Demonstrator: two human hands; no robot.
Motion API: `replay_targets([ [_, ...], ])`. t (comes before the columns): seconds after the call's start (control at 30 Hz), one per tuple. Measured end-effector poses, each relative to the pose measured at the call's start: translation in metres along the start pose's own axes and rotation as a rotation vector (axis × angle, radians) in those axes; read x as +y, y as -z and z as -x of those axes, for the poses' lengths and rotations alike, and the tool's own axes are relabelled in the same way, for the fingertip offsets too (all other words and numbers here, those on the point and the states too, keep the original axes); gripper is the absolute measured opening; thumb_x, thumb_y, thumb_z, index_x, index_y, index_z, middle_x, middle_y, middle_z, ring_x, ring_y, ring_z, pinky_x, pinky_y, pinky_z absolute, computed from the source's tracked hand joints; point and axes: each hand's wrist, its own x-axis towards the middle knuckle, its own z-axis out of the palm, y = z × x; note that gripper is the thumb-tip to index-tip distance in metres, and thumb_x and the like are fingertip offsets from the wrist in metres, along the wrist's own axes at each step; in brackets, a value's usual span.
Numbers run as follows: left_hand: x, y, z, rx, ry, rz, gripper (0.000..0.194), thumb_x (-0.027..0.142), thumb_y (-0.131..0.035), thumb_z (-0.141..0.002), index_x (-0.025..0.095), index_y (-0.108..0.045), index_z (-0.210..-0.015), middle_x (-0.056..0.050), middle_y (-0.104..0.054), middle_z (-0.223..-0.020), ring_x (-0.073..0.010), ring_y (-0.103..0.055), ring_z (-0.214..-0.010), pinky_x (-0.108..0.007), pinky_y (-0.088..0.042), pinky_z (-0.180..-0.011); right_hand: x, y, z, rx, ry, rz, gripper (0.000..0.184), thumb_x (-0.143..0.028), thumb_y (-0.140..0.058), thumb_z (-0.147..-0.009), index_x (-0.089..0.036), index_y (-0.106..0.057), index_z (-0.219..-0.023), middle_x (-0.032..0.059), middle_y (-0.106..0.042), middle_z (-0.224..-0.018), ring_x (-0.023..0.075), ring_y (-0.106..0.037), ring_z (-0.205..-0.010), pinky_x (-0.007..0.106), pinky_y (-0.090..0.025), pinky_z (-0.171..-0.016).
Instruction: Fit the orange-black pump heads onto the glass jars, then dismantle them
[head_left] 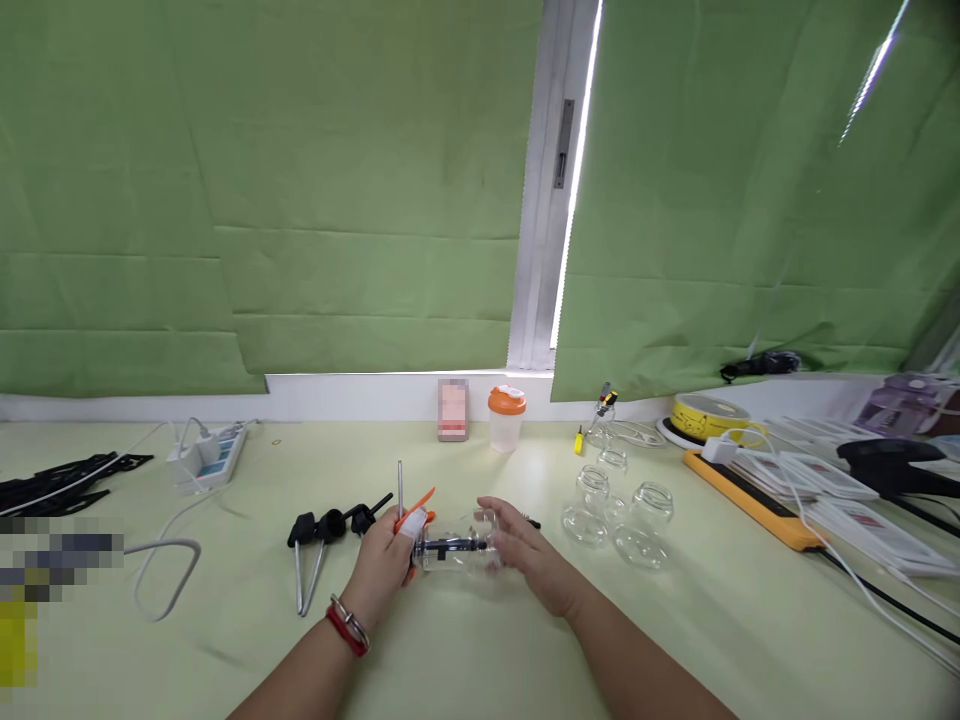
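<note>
– While I follow from afar through the head camera, there's the jar (457, 560) on its side, right between my two hands! What's the left one up to?

– My left hand (390, 550) is curled round the jar's left end, thumb and fingers pinching an orange piece (418, 507) there. So the glass sticks out to the right of that grip, pointing across at the other palm!

– And the right?

– Ooh, blurry! My right hand (529, 550) arches about the jar's far end, fingers stretched out and slightly bent. Whether they press the glass or only frame it, I can't tell.

– Anything inside the glass?

– Yes, a dark shaft (461, 545), lying lengthwise! And look, a metal rod (400, 490) pokes up just beyond my left hand; I can't say whether it joins the orange piece.

– Is the jar down on the table (465, 660)?

– Can't tell from up here!

– Then give me the surroundings!

– Left of my left hand, black-ended cranks (330, 525), some with silver rods. Past my right hand, the other jars (589, 520) cluster on the table. Further back stands a cup (505, 432) with an orange lid, and just left of it, a phone (453, 410), upright near the wall!
</note>
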Motion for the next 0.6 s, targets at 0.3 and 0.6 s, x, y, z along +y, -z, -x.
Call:
replay_targets([
  [0.3, 0.0026, 0.0022, 0.0005, 0.017, 0.019, -0.012, 0.037, 0.055, -0.048, -0.078, 0.018, -0.052, -0.075, 0.006, -0.048, -0.046, -0.0081, -0.038, -0.031, -0.018, -0.027, -0.029, 0.0015, 0.0026, 0.0018, 0.090, 0.111, 0.155, 0.066, -0.043, -0.069, -0.070, -0.031, -0.041, -0.129, 0.0064, -0.044, -0.125, 0.0209, -0.049, -0.104, 0.036, -0.041, -0.089],
  [0.6, 0.0009, 0.0040, -0.0024, -0.030, -0.007, -0.052, 0.038, 0.053, -0.050, -0.077, 0.016, -0.057, -0.082, 0.005, -0.049, -0.049, -0.0089, -0.041, -0.033, -0.018, -0.028, -0.029, -0.0035, -0.0015, 0.0043, 0.028, 0.103, 0.246, 0.062, -0.033, -0.071, -0.068, -0.029, -0.044, -0.124, 0.0068, -0.048, -0.120, 0.0215, -0.054, -0.099, 0.036, -0.044, -0.084],
])
